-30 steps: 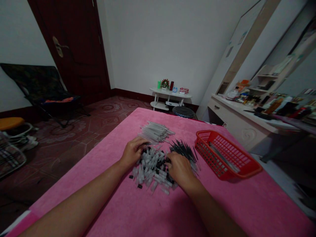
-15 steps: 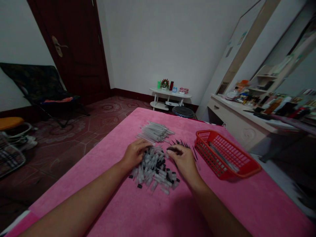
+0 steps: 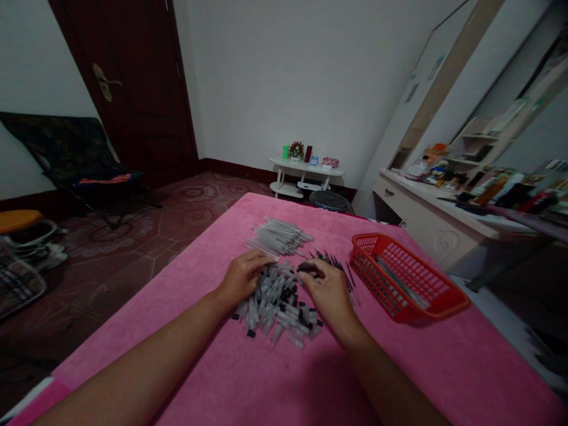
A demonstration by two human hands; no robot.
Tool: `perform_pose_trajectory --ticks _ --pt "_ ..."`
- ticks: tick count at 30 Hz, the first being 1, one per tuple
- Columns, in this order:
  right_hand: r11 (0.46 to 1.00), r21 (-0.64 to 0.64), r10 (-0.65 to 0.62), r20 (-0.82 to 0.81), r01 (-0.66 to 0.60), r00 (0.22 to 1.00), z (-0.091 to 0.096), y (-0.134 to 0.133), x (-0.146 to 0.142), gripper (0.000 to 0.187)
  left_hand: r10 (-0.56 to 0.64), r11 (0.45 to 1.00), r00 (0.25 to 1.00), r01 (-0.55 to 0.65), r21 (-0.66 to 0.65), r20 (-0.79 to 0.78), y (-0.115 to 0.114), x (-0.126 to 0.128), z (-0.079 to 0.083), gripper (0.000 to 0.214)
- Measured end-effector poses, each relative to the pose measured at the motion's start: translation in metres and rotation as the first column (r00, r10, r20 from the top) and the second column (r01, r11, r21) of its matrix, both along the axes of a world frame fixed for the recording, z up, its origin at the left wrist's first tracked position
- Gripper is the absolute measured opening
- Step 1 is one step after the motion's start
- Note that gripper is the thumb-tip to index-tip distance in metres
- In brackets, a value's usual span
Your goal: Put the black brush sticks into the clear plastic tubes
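Observation:
A heap of small clear and black pen caps lies in the middle of the pink table. My left hand rests on the heap's left edge with its fingers curled; what they hold is hidden. My right hand lies over the pile of thin black refills at the heap's right, fingers bent and pinched near a dark piece. A pile of clear pen barrels lies just beyond both hands.
A red plastic basket with a few pens in it stands to the right of my hands. Beyond the table are a dresser crowded with bottles, a small white side table, a dark door and a folding chair.
My right hand has moved from the right side of the cap heap forward onto the black refills. My left hand has stayed at the heap's left edge, shifting only slightly.

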State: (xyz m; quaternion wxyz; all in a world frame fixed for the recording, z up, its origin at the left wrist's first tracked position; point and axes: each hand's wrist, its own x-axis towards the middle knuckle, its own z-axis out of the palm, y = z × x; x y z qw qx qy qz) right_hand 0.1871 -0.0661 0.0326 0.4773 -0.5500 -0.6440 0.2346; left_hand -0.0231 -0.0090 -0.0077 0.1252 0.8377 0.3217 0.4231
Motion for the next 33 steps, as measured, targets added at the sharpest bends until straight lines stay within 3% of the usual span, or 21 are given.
perform_pose_trajectory --ticks 17,23,30,33 --pt "0.975 0.221 -0.060 0.352 -0.021 0.934 0.005 -0.006 -0.001 0.012 -0.042 0.998 0.998 0.044 0.048 -0.052 -0.005 0.001 0.002 0.033" --pt "0.978 0.206 -0.096 0.361 0.021 0.928 0.006 -0.008 -0.003 0.010 -0.043 0.996 0.999 0.044 0.084 -0.015 -0.008 0.004 0.004 0.029" --pt "0.994 0.061 -0.112 0.519 0.094 0.847 0.010 -0.010 -0.003 0.038 -0.028 0.993 1.000 0.030 0.115 -0.014 -0.011 0.007 0.004 0.032" --pt "0.996 0.054 -0.082 0.469 0.064 0.879 0.011 -0.008 0.001 0.027 -0.019 0.997 1.000 0.018 0.078 0.011 -0.010 0.007 0.004 0.031"
